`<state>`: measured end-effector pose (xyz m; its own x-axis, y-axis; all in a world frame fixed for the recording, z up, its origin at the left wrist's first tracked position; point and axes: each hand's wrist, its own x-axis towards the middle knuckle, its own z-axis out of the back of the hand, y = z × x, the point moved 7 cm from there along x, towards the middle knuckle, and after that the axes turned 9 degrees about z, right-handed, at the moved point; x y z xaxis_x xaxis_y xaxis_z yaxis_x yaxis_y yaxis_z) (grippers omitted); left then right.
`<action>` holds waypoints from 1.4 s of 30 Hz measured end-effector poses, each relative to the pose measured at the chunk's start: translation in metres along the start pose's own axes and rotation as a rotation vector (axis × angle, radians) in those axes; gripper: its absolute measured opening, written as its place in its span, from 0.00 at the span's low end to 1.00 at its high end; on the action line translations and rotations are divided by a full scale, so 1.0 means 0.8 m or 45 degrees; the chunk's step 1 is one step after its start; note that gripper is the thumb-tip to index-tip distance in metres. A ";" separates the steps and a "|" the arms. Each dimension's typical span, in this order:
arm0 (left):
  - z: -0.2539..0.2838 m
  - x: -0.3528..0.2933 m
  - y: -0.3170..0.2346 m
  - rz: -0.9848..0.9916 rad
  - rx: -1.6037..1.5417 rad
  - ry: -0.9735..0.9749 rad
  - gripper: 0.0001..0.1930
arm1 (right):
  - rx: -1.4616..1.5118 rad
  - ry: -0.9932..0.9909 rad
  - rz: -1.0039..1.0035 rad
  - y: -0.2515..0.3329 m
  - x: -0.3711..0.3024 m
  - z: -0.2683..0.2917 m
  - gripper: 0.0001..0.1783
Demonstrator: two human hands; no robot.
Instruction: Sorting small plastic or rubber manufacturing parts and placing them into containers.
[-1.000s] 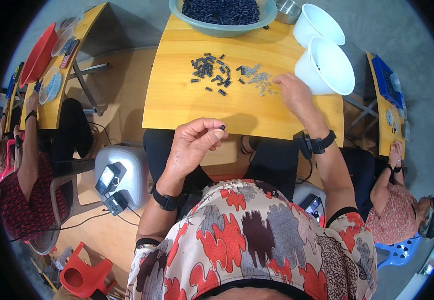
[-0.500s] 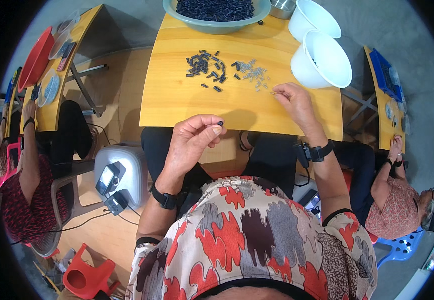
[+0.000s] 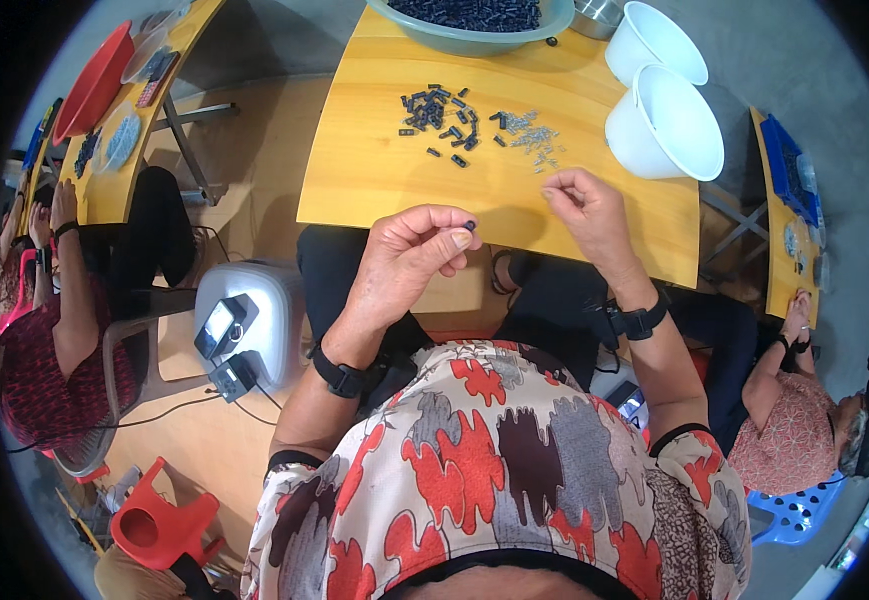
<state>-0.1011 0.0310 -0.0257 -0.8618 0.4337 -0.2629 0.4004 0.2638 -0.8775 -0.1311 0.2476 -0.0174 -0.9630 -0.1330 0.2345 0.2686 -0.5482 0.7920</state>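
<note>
Over the near edge of the table, my left hand [image 3: 410,262] is closed, pinching a small black plastic piece [image 3: 471,226] between thumb and index finger. To its right, my right hand [image 3: 593,218] hovers above the tabletop with thumb and forefinger pressed together. Whatever it may hold is too small to make out. Just beyond its fingertips lies a scatter of small silvery metal pieces [image 3: 537,140]. Left of those, a loose heap of small black plastic pieces [image 3: 430,110] spreads over the yellow table [image 3: 365,190].
At the far edge stands a wide basin [image 3: 475,38] full of dark pieces. Two white buckets [image 3: 660,125] are at the right corner, beside a metal bowl [image 3: 600,18]. Co-workers sit at tables on both sides. A grey stool [image 3: 270,340] holding devices stands at my left.
The view has shifted, so the table sits slightly up and to the right. My right hand has come a little closer to my left, which still pinches the black piece.
</note>
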 end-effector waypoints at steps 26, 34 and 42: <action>-0.015 -0.024 -0.027 -0.040 -0.058 0.047 0.08 | 1.025 0.151 -0.008 0.118 -0.010 -0.059 0.04; -0.012 -0.028 -0.028 -0.137 -0.038 0.011 0.08 | 0.671 0.271 0.180 0.135 -0.001 -0.051 0.06; -0.003 -0.023 -0.026 -0.104 -0.092 -0.021 0.08 | 0.211 0.059 0.561 0.161 -0.009 -0.042 0.10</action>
<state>-0.0926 0.0197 -0.0013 -0.8975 0.3938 -0.1986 0.3492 0.3594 -0.8654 -0.0904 0.1498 0.0639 -0.7553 -0.3625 0.5460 0.6484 -0.2927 0.7028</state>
